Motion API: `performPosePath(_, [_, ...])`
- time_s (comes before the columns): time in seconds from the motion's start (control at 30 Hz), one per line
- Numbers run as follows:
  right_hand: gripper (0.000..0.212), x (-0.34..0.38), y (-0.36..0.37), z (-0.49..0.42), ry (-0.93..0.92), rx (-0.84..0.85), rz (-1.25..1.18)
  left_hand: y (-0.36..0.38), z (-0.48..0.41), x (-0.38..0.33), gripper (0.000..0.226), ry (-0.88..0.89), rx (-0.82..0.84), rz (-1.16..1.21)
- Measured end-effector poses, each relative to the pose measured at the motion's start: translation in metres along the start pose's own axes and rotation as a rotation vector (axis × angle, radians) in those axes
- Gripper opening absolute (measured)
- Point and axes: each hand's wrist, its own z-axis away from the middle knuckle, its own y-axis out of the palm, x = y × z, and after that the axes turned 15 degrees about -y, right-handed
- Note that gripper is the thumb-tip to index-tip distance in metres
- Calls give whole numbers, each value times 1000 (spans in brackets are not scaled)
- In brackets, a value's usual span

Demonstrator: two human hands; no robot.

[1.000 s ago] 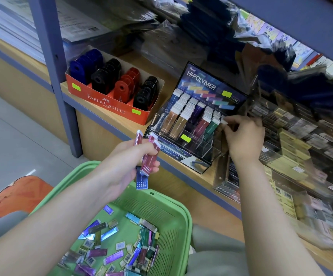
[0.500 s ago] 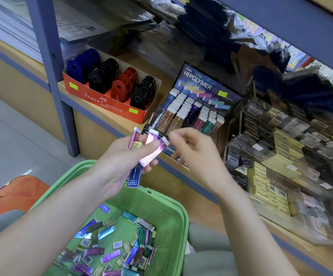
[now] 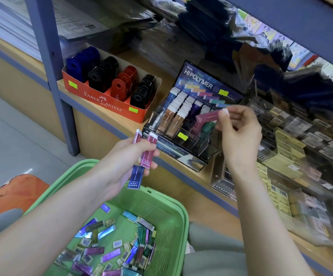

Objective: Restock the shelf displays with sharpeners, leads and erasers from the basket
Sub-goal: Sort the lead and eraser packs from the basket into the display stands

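Right hand [image 3: 239, 136] pinches magenta eraser [image 3: 207, 117] by white end above eraser display [image 3: 201, 80] at shelf [image 3: 127, 127] front edge. Left hand [image 3: 122, 156] grips spare erasers [image 3: 148, 154] over basket [image 3: 183, 216]. Likely light, firm, glossy-sleeved, slippery; best held by bare end.

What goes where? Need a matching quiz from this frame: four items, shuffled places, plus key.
Items
1. red sharpeners
2. blue eraser
3. loose purple erasers
4. single pink eraser

Places
A. lowest in the left hand's bunch
B. in the green basket
C. in the orange box
D. pinched by the right hand, over the Hi-Polymer display

Pairs: 1-C, 2-A, 3-B, 4-D
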Motion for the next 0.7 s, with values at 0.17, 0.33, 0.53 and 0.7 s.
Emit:
performPosePath(0.17, [5, -19, 3, -6, -108, 92, 155, -1, -4, 1, 1, -19, 12, 18])
performPosePath(0.33, [11, -27, 9, -13, -193, 221, 239, -1, -4, 0, 3, -16, 20, 15])
performPosePath(0.53, [20, -35, 16, -16, -215, 336, 311, -2, 2, 2, 13, 14, 20, -36])
performPosePath(0.7, [20, -32, 19, -15, -206, 334, 398, -1, 2, 1, 15, 46, 5, -66])
